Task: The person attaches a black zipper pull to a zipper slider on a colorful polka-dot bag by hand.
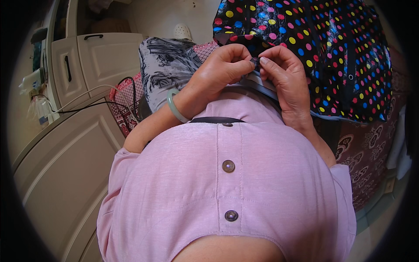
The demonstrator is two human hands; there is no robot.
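Note:
My left hand (229,65), with a pale green bangle (175,106) on its wrist, is closed in a pinch. Facing it, my right hand (286,81) pinches with thumb and forefinger. Between the fingertips of both is a small dark piece (256,63), too small to make out. Right beside my hands spreads a shiny black sheet or bag with coloured dots (323,48); whether the dark piece belongs to it, I cannot tell. Below my fingers runs a pale grey edge (264,85), partly hidden by my right hand.
On the left stand cream cabinets (109,54) with dark handles, and cables (94,105) run across there. Grey and black patterned fabric (163,65) lies left of my hands. A white clog (182,32) is on the floor beyond. Brown patterned cloth (366,153) covers something at the right.

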